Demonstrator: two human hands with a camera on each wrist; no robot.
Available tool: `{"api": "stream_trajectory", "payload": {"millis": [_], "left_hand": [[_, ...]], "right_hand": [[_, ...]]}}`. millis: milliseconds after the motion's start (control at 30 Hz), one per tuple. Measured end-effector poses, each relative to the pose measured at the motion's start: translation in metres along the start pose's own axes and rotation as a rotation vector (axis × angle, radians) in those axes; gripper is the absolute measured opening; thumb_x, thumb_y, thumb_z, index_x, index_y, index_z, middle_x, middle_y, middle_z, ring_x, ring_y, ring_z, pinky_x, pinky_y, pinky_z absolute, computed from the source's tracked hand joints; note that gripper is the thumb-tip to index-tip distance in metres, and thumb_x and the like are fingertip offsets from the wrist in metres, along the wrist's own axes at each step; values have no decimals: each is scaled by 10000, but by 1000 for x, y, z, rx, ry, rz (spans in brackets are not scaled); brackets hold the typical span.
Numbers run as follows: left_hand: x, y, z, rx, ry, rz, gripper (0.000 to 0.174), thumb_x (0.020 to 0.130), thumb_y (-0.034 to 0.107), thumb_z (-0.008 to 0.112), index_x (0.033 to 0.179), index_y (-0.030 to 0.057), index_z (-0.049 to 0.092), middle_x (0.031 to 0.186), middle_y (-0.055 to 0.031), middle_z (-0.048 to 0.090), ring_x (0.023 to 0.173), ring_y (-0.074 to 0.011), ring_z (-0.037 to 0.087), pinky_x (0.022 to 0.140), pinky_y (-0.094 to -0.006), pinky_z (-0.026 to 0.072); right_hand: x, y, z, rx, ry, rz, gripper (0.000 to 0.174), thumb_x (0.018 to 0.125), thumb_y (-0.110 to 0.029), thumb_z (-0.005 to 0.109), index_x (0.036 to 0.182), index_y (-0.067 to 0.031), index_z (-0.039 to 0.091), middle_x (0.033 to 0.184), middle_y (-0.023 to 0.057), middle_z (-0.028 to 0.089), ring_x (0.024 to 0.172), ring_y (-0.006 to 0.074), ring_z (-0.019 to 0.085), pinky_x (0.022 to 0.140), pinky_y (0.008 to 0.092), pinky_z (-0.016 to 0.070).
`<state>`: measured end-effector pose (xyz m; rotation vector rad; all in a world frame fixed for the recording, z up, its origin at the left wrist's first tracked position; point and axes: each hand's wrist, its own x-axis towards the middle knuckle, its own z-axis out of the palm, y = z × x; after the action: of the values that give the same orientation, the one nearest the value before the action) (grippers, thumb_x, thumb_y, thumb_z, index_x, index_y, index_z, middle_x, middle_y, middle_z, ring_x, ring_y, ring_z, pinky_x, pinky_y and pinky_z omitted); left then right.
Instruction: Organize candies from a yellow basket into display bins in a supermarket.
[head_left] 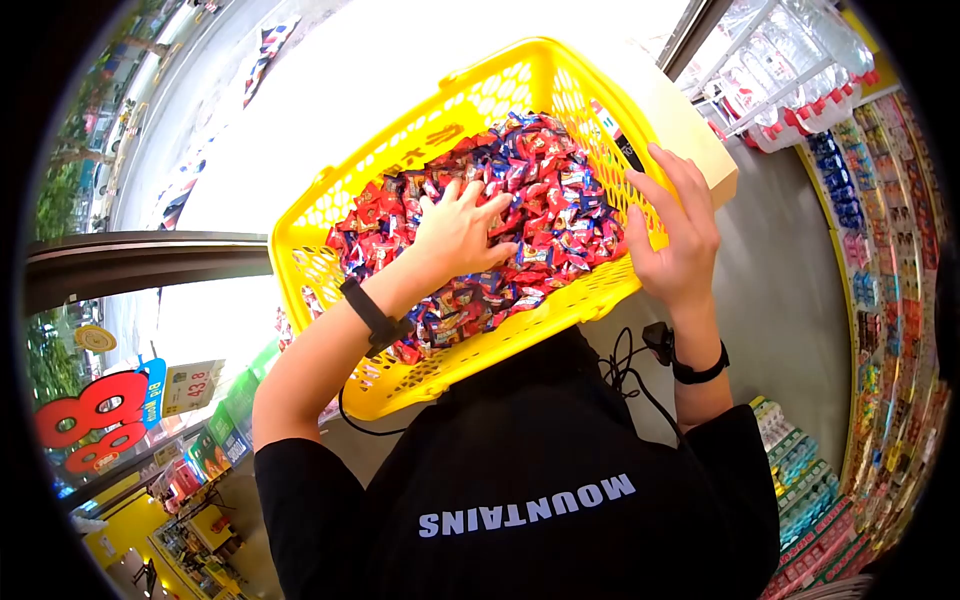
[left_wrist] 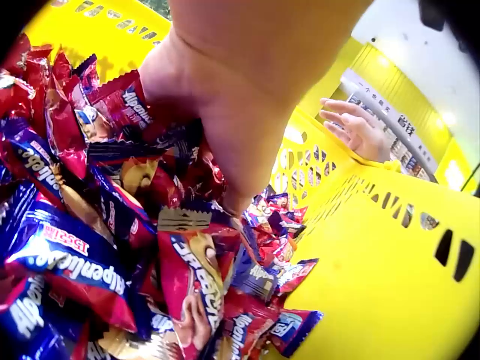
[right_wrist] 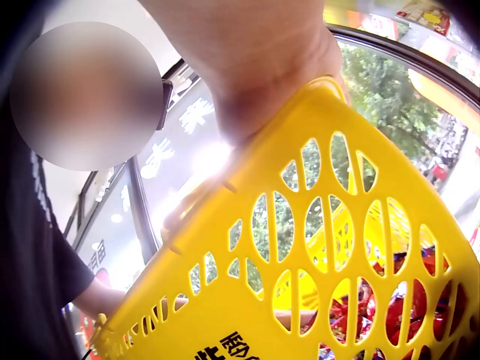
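A yellow plastic basket (head_left: 400,397) with perforated sides holds a heap of wrapped candies (head_left: 550,190) in red and blue wrappers. My left hand (head_left: 455,230) rests on the heap with its fingers spread. Seen from the left wrist, that hand presses down among the candies, and wrappers hide its fingertips. At the basket's right end is my right hand (head_left: 680,240), its fingers extended along the rim. From the right wrist, the heel of the right hand (right_wrist: 262,97) lies over the basket's rim, which hides most of its fingers.
A cardboard box (head_left: 722,170) stands beyond the basket's right end. Packs of bottles (head_left: 790,90) are at the upper right, and stocked shelves (head_left: 880,250) curve along the right. A red number sign (head_left: 95,410) stands at the left. A black cable (head_left: 625,365) hangs near the right wrist.
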<state>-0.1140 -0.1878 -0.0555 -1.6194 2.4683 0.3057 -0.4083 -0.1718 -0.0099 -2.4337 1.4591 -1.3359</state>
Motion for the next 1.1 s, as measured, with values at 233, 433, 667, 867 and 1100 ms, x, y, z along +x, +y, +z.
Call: {"api": "stream_trajectory", "payload": {"millis": [233,433,667,867,1100], "left_hand": [[-5,5,0,-23,-71,-29,770,886,525,787,1558,245,536,1573,-178,493,1450,-409,475,1050,-748,461],[-4,12,-6,132,98,65,720,857,437,838,1501,223,596,1712,-150,349,1591,-465,279,1139,-829,331],[16,2,12,15,208,45,897,936,715,653,1693,389,300,1711,-207,343,1546,-510,354,1132,-814,334],[12,19,11,-85,-26,-20,920,885,747,678,1666,369,370,1650,-258,394,1458,-500,450,1067,-790,402],[-9,39,6,-280,-195,197,762,947,584,681,1565,162,536,1237,-244,638,1208,-438,614,983,-569,534]], "right_hand": [[-3,-2,0,-19,3,18,337,855,-78,738,1189,-76,779,1391,158,681,1306,394,624,1171,514,462],[-2,-2,1,-9,-8,11,312,875,-48,718,1183,-53,768,1418,167,678,1330,406,613,1165,491,463],[-1,1,1,-10,0,13,307,861,-79,735,1164,-73,782,1374,156,690,1279,393,634,1143,497,483],[-1,-1,0,-8,-12,38,309,853,-90,743,1158,-82,789,1345,154,702,1247,380,655,1144,502,487],[-1,0,3,-6,-10,45,305,852,-81,739,1153,-63,785,1338,166,709,1228,383,668,1134,501,496]]}}
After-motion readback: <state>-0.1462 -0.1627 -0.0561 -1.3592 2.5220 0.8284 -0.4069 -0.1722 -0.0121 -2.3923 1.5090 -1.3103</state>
